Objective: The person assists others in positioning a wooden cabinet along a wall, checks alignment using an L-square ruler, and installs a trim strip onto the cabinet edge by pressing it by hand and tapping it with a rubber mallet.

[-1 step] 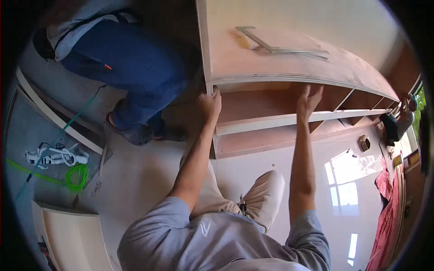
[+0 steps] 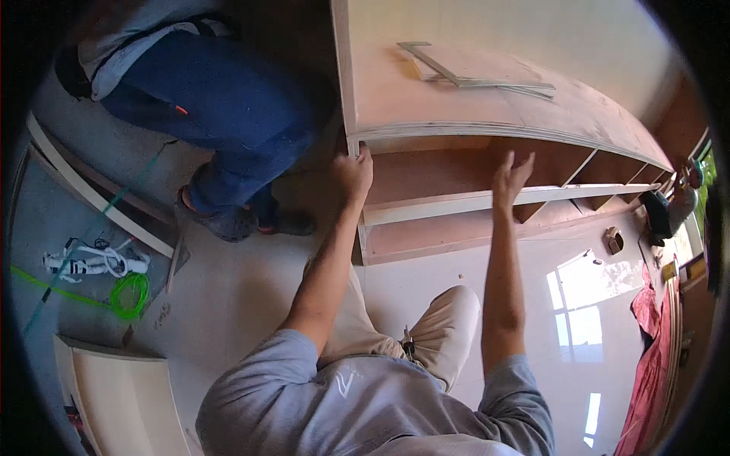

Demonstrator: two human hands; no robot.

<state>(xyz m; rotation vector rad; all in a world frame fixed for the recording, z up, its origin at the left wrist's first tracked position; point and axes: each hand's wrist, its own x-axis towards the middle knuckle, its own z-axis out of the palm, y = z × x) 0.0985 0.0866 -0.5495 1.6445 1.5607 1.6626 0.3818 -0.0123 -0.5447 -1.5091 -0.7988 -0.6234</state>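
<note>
The wooden cabinet (image 2: pixel 433 207) stands on the pale tiled floor (image 2: pixel 517 262), directly in front of the person, running away to the right. It looks long, heavy and stiff, not fragile – though its thin board edges may splinter. The bare wood should give fair friction; the left upright (image 2: pixel 345 91) and the front rail look like the soundest holds.

The left hand (image 2: pixel 354 176) is at that upright, fingers curled round its edge; their far side is hidden, so how firmly they press is hard to tell. The right hand (image 2: pixel 513 178) is before the upper opening – fingers spread, grasping nothing.

On the top panel lies an L-shaped metal piece (image 2: pixel 456 79). To the left are a co-worker's blue trousers (image 2: pixel 220 91) and a coiled green hose (image 2: pixel 131 296). A pale mark shows on the person's grey shirt (image 2: pixel 304 403); no lettering is legible anywhere.
</note>
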